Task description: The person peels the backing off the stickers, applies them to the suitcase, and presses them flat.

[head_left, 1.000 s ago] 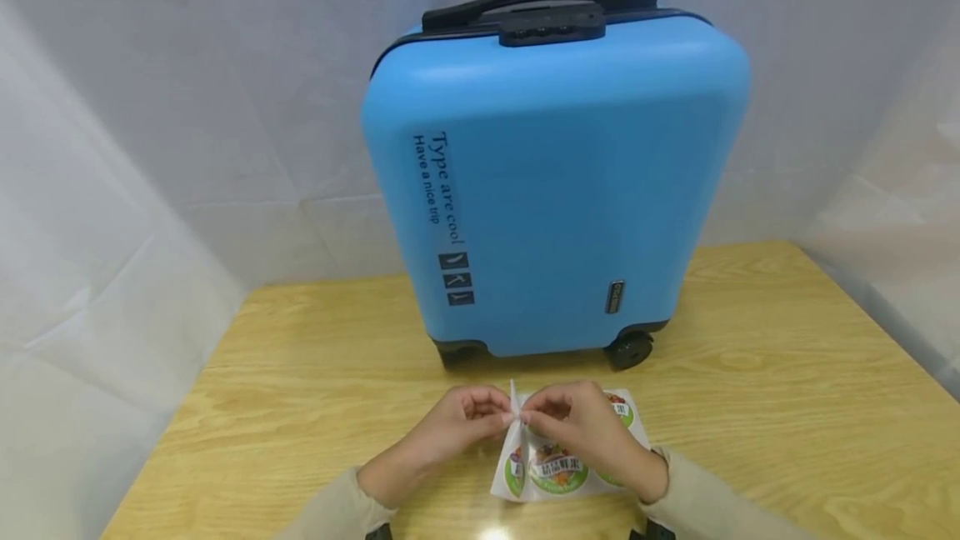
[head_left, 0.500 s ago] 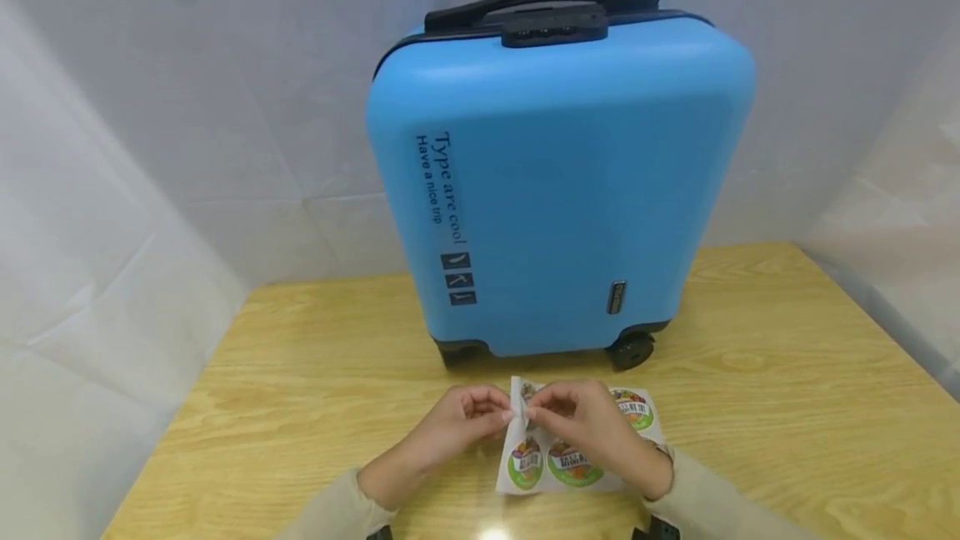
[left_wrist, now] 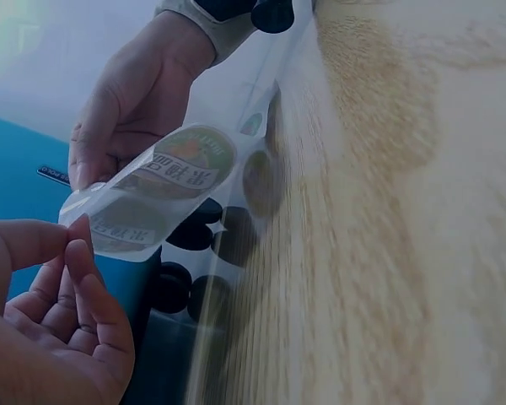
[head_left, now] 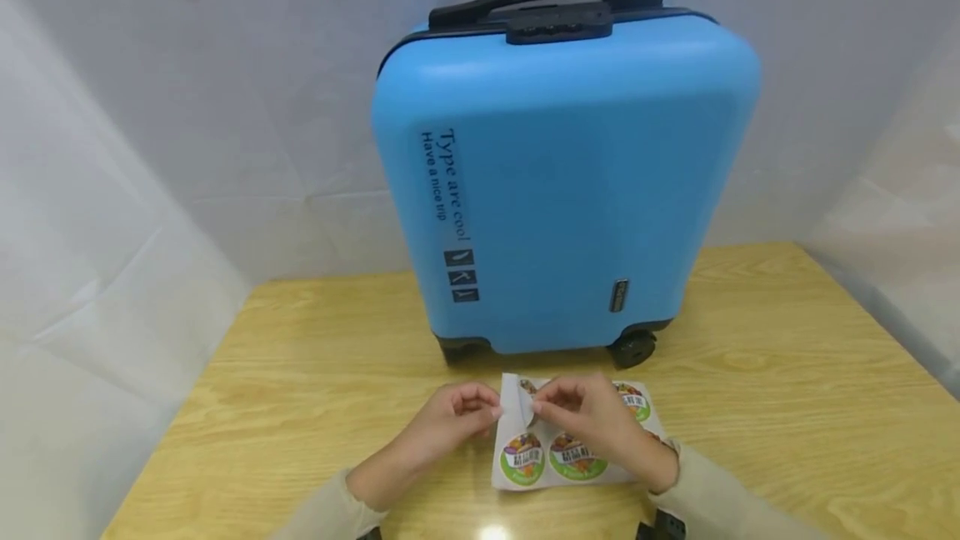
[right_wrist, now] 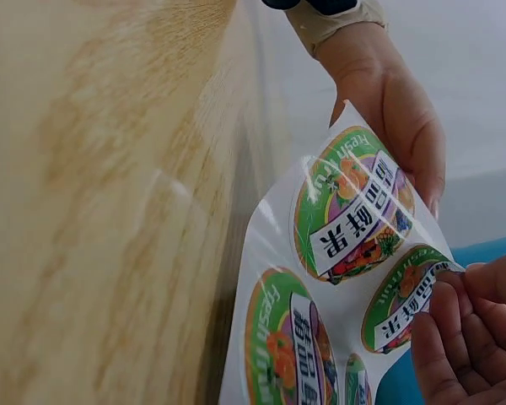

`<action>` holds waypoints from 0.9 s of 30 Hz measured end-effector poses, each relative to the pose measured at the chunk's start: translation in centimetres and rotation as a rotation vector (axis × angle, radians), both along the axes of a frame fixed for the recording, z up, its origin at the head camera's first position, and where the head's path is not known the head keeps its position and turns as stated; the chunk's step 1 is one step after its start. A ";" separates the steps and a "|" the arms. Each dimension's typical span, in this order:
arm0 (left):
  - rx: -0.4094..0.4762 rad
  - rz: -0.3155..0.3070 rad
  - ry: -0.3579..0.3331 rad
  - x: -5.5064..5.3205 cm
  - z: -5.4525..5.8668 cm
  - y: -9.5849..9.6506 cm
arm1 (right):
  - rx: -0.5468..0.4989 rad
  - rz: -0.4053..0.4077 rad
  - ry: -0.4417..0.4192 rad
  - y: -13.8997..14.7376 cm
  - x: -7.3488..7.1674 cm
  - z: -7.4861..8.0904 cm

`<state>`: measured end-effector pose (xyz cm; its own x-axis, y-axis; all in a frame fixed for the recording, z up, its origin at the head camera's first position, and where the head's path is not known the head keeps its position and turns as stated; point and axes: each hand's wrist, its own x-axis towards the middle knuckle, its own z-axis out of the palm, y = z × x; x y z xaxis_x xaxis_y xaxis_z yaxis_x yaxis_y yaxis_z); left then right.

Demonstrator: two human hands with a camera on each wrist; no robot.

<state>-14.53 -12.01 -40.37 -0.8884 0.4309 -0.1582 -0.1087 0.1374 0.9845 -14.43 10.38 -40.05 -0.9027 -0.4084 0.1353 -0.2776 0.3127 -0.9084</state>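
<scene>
- A person's two bare hands work at a white sheet of fruit stickers (head_left: 543, 442) at the lower centre of the frame, on a wood-grain tabletop (head_left: 300, 373).
- The left hand (head_left: 448, 422) pinches the sheet's left edge, thumb and forefinger closed together, the other fingers loosely curled.
- The right hand (head_left: 596, 422) holds a lifted round sticker (head_left: 527, 408) between thumb and forefinger, its pale underside showing; how much of it clings to the sheet is hidden by the fingers.
- Printed "Fresh fruit" in the right wrist view, more labels lie flat around it, one (head_left: 522, 459) at the sheet's lower left corner.
- Behind the hands, a blue hard-shell suitcase (head_left: 562, 190) stands upright at upper centre, its black wheel (head_left: 633, 348) just beyond the sheet.
- A tear or crease looks the likeliest mishap, caused by a sharp pull against the thin paper; the lifted sticker could also fold and stick to itself, or to a fingertip, if its rim curls.
- A slip of the left pinch would probably let the sheet follow the sticker.
- The sheet lies well inside the tabletop's slanting left and right edges; the front edge is out of frame.
- Wood surface stretches to both sides of the hands, while the suitcase's base limits forward room; white cloth (head_left: 187, 148) hangs behind.
</scene>
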 end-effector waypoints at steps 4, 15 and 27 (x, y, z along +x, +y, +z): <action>-0.014 0.012 0.009 -0.1 0.0 -0.4 | -0.013 0.010 -0.026 0.5 -0.1 -0.1; -0.020 0.030 0.030 -0.4 -0.4 -0.6 | 0.011 0.006 0.019 2.0 -0.5 -0.3; -0.038 0.059 0.019 -0.8 -0.5 -0.6 | -0.016 -0.004 0.036 3.3 -0.9 -0.5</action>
